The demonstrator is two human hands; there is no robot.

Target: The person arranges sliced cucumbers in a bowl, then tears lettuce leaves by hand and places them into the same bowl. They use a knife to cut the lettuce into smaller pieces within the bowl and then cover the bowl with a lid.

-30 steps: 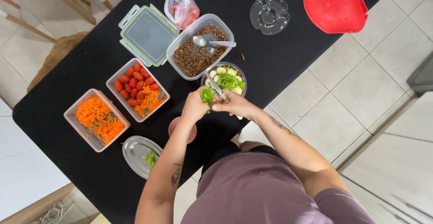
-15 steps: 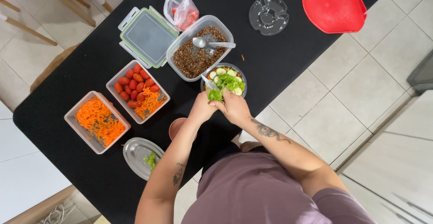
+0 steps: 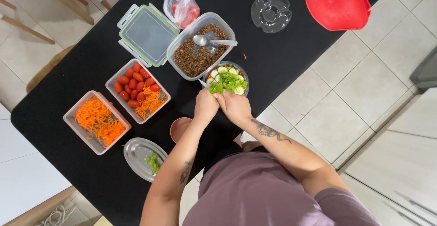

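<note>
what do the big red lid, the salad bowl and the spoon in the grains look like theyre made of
Red lid: likely plastic, uniform colour with a soft sheen. Salad bowl: probably glass or clear plastic, since its rim looks see-through. Spoon: metal by its look, silvery and reflective.

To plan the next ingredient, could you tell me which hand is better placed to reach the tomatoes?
Left, probably. The left hand is at the bowl, on the side nearer the tomatoes; the right hand would have to cross over it.
</note>
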